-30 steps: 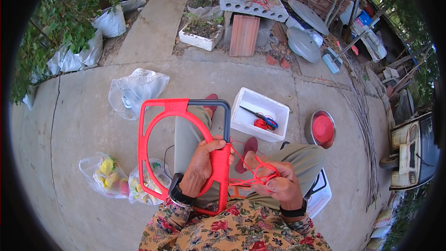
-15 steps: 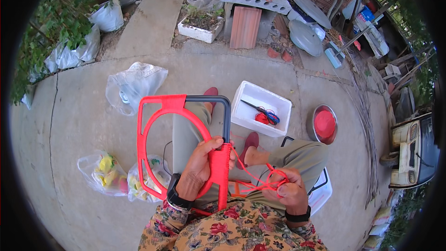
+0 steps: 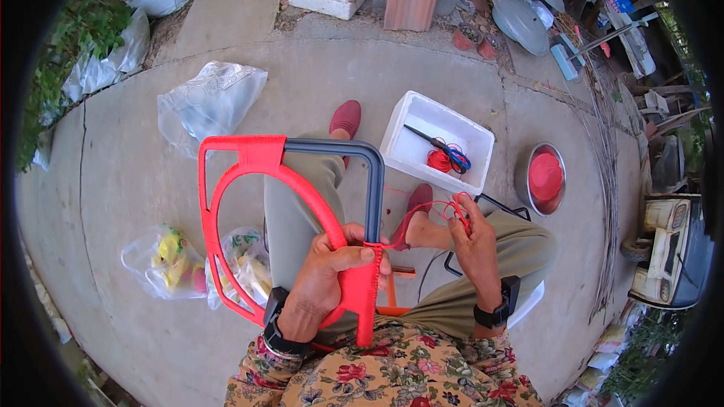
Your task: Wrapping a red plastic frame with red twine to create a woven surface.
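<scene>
My left hand point(image 3: 320, 280) is closed around a frame point(image 3: 354, 286) of squared tubing with a ring inside it. Red cord is wound tightly over most of the frame; the upper right corner shows bare dark grey tube. The thumb presses on the wrapped bar near where the winding stops. From there a loose red cord point(image 3: 416, 215) runs to my right hand point(image 3: 478, 247), which is raised to the right and pinches looped cord between thumb and fingers. Some left fingertips are hidden behind the bar.
Beyond my knees stands a white foam box point(image 3: 398, 124) with blue-handled scissors point(image 3: 457, 157) and a red cord ball point(image 3: 437, 159). To its right is a metal bowl point(image 3: 523, 181) holding something red. Plastic bags point(image 3: 162, 264) lie at left, another bag point(image 3: 215, 102) farther off.
My right hand has moved up and slightly right, drawing the cord away from the frame. The frame has shifted a little left, and the whole view has tilted downward.
</scene>
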The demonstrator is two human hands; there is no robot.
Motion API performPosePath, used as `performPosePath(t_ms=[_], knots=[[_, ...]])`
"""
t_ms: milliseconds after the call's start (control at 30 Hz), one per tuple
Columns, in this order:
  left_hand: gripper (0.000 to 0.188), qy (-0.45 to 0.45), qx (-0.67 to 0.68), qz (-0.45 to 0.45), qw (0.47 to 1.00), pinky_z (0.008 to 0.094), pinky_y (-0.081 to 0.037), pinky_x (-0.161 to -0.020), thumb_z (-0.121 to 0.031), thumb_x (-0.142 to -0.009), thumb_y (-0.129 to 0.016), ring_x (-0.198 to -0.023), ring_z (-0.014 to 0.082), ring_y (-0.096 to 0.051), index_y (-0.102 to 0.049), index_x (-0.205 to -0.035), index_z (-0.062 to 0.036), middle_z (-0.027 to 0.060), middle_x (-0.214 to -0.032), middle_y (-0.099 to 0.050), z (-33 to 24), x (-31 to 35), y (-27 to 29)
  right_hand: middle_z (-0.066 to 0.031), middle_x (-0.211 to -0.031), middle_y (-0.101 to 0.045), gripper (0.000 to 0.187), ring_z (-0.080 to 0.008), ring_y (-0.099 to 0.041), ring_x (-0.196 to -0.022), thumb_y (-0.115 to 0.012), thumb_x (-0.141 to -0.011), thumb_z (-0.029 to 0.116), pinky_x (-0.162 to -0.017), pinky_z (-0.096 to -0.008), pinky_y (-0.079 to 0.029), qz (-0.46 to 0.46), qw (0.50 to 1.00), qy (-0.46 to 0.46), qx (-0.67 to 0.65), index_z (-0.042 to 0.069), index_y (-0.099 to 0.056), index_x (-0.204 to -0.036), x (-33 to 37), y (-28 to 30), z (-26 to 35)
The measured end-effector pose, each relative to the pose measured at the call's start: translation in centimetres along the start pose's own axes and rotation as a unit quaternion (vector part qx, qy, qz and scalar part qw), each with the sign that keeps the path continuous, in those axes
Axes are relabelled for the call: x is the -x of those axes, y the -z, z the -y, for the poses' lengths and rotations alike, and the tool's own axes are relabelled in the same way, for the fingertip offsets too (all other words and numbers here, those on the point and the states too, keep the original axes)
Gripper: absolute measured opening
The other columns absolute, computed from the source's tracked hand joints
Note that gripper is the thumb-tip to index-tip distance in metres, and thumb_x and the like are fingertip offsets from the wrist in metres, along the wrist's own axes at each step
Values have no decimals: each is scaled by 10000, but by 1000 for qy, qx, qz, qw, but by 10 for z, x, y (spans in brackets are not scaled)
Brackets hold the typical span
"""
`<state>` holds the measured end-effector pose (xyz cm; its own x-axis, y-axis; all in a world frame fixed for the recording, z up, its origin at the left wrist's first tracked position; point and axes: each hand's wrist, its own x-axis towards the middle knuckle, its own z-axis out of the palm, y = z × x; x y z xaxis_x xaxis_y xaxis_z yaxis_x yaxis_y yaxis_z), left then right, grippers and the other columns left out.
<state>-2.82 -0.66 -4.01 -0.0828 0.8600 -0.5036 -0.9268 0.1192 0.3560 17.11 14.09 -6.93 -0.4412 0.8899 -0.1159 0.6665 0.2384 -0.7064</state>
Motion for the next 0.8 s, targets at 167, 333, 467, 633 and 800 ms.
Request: performPosePath(t_ms=[167, 333, 467, 633, 800], knots=[[171, 11, 0, -31, 999, 366, -564, -588, -34, -811, -632, -675, 262, -650, -606, -965, 37, 189, -783, -651, 1, -1, 3, -61, -958, -645, 215, -105, -609, -813, -599, -895, 56, -708, -260, -496, 240, 936, -28, -255, -36, -604, -1089, 3, 4, 42], [135, 20, -6, -58, 998, 356, -584, -630, 4, -823, -625, -738, 247, -678, -594, -951, 30, 179, -831, -670, -1, -3, -4, -58, -893, -645, 207, -84, -611, -786, -619, -882, 9, -695, -222, -506, 242, 911, 48, -329, -59, -600, -1076, 0, -1, 81], [141, 7, -10, -85, 996, 365, -589, -631, 29, -810, -634, -696, 258, -683, -587, -942, 34, 184, -829, -671, 1, -3, -6, -55, -816, -641, 199, -77, -616, -742, -621, -877, -7, -643, -205, -505, 263, 908, 60, -320, -66, -594, -1065, 0, -6, 81], [147, -3, -12, -86, 996, 366, -592, -614, 29, -811, -635, -682, 260, -682, -583, -949, 42, 174, -830, -669, 0, -1, -6, -59, -795, -636, 154, -80, -620, -704, -611, -882, -11, -616, -209, -502, 262, 907, 44, -328, -58, -581, -1025, 1, -10, 86], [181, -5, -8, -75, 997, 372, -592, -599, 27, -814, -630, -662, 264, -680, -586, -989, 47, 167, -852, -661, -2, 0, -6, -57, -778, -630, 123, -84, -621, -680, -602, -882, -19, -597, -207, -495, 257, 912, 83, -308, -45, -578, -1000, -2, -9, 91]])
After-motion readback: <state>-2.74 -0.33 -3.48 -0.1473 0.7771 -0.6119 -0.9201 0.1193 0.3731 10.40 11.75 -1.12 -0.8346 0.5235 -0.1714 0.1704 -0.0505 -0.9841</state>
